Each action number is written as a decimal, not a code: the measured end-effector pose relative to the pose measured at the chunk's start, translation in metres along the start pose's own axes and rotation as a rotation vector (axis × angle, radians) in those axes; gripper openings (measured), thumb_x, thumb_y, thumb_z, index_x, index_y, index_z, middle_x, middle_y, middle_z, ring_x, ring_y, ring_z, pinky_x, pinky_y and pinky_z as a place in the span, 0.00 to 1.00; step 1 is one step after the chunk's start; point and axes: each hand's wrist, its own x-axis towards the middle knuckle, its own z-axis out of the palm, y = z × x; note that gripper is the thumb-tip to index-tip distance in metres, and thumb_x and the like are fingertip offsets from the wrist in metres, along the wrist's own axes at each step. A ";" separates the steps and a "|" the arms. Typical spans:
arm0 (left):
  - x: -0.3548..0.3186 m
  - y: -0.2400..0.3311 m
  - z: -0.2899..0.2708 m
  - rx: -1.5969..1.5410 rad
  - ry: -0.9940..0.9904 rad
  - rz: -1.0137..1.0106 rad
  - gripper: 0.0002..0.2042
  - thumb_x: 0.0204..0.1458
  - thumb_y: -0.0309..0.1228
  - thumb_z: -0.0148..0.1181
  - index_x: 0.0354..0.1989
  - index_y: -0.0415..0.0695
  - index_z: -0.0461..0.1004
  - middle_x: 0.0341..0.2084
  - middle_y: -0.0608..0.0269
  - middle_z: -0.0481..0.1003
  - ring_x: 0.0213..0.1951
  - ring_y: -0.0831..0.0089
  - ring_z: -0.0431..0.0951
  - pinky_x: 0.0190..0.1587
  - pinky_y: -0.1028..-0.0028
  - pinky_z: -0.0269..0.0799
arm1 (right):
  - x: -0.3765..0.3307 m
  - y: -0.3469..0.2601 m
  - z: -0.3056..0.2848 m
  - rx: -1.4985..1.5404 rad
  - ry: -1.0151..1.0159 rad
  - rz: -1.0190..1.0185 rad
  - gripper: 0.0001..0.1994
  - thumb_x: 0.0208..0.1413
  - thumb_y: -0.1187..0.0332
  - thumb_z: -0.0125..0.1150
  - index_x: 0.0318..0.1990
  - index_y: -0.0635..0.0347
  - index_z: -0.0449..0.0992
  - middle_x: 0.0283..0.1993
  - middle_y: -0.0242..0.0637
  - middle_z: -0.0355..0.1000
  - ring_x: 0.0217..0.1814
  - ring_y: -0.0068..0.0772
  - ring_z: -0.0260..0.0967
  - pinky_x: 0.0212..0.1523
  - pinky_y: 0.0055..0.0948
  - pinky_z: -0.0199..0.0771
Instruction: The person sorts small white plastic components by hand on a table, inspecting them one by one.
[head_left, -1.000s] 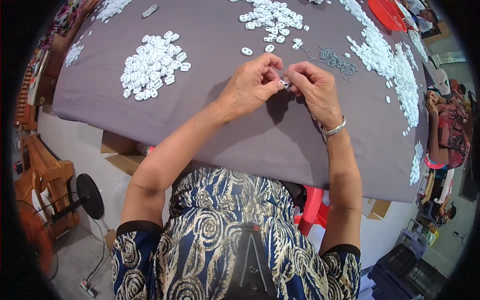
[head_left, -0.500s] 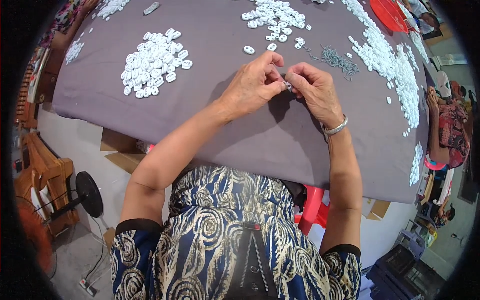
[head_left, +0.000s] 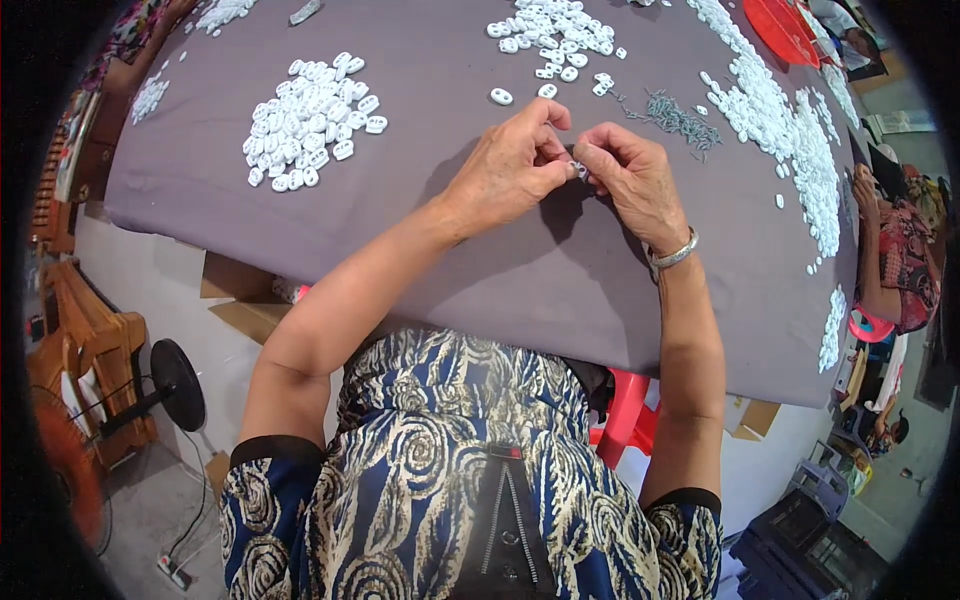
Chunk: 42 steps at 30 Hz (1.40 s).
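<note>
Above the cloth, my left hand (head_left: 507, 168) and my right hand (head_left: 638, 182) meet fingertip to fingertip. Both are closed in a pinch around one small white two-holed piece (head_left: 579, 171), shaped like a cord lock; fingers cover most of it. Just beyond my hands lie two loose white oval pieces, one of them (head_left: 501, 96) further left. A heap of tiny dark grey parts (head_left: 680, 122), perhaps springs, spreads beyond my right hand. To the left sits a pile of white two-holed pieces (head_left: 310, 125). Another pile of them (head_left: 560, 32) lies at the far middle.
A grey-brown cloth (head_left: 420, 290) covers the table. Many small white pieces (head_left: 810, 190) run along its right side, near a red tray (head_left: 780, 30). Another person's arm (head_left: 868, 240) is at the right edge. A fan (head_left: 180, 388) stands at lower left.
My hands keep pinching the small white piece at nearly the same spot, with slight finger movement. The piece appears turned a little. The piles look unchanged.
</note>
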 end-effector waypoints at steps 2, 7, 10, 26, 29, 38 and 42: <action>0.000 0.001 0.000 0.004 0.005 -0.008 0.17 0.48 0.24 0.60 0.46 0.36 0.65 0.25 0.61 0.75 0.29 0.75 0.75 0.34 0.73 0.71 | 0.000 0.001 -0.001 -0.033 -0.012 -0.008 0.08 0.61 0.65 0.58 0.35 0.60 0.75 0.25 0.19 0.66 0.25 0.08 0.58 0.25 0.13 0.59; 0.000 -0.002 0.000 -0.006 -0.005 -0.005 0.17 0.51 0.23 0.60 0.49 0.38 0.64 0.26 0.66 0.73 0.28 0.82 0.71 0.30 0.79 0.68 | -0.001 -0.006 0.001 0.041 0.005 0.059 0.09 0.61 0.64 0.58 0.35 0.60 0.75 0.25 0.20 0.66 0.25 0.09 0.59 0.25 0.13 0.60; 0.000 -0.002 0.001 0.006 -0.008 -0.007 0.17 0.51 0.23 0.60 0.49 0.39 0.64 0.25 0.66 0.73 0.28 0.82 0.71 0.30 0.79 0.68 | -0.002 -0.006 0.001 0.062 0.006 0.077 0.09 0.61 0.64 0.58 0.35 0.60 0.75 0.25 0.20 0.66 0.25 0.09 0.59 0.26 0.13 0.60; 0.001 0.000 0.004 0.042 0.050 0.018 0.17 0.50 0.24 0.60 0.47 0.40 0.63 0.23 0.67 0.72 0.27 0.82 0.69 0.31 0.79 0.67 | 0.000 -0.006 0.002 -0.422 0.092 -0.197 0.07 0.57 0.68 0.60 0.33 0.64 0.74 0.22 0.28 0.67 0.24 0.16 0.60 0.25 0.22 0.62; -0.003 0.001 0.005 0.051 0.065 0.028 0.17 0.49 0.22 0.57 0.47 0.39 0.61 0.23 0.62 0.72 0.27 0.75 0.73 0.31 0.74 0.69 | 0.002 -0.010 0.004 -0.469 0.070 -0.230 0.07 0.55 0.69 0.61 0.32 0.65 0.73 0.22 0.35 0.68 0.23 0.22 0.62 0.25 0.26 0.63; -0.012 0.008 0.002 0.082 0.051 0.011 0.20 0.49 0.22 0.58 0.50 0.40 0.60 0.25 0.63 0.74 0.30 0.78 0.73 0.35 0.75 0.70 | -0.007 -0.017 0.009 -0.435 0.034 -0.218 0.06 0.56 0.69 0.58 0.34 0.64 0.74 0.23 0.35 0.69 0.24 0.24 0.65 0.27 0.25 0.66; -0.024 0.016 -0.013 0.071 0.033 -0.008 0.17 0.48 0.20 0.56 0.46 0.37 0.61 0.25 0.55 0.75 0.30 0.65 0.78 0.35 0.68 0.73 | -0.007 -0.019 0.007 -0.171 0.096 0.003 0.07 0.59 0.69 0.56 0.36 0.63 0.75 0.24 0.26 0.69 0.25 0.17 0.64 0.27 0.21 0.66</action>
